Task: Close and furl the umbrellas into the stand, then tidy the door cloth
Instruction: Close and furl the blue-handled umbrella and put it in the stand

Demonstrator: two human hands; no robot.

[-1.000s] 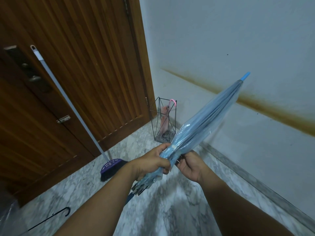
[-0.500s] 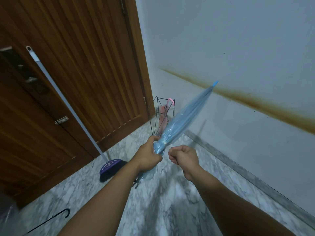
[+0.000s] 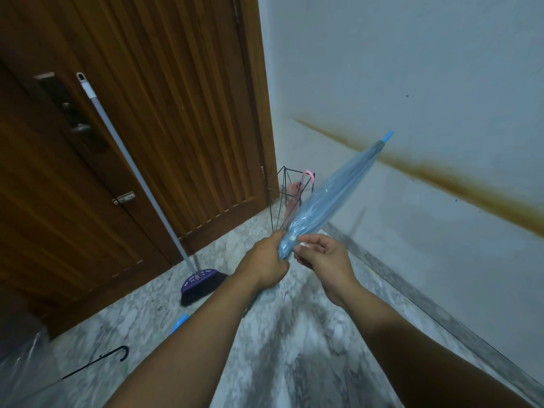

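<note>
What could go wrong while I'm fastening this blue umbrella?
1. The right hand only pinches the strap; if it slips, the furled blue umbrella may loosen again.
2. The umbrella's tip points up toward the wall; swinging it could scrape the paint.
3. The stand looks light and already holds a pink umbrella; dropping this one in roughly might tip it.
</note>
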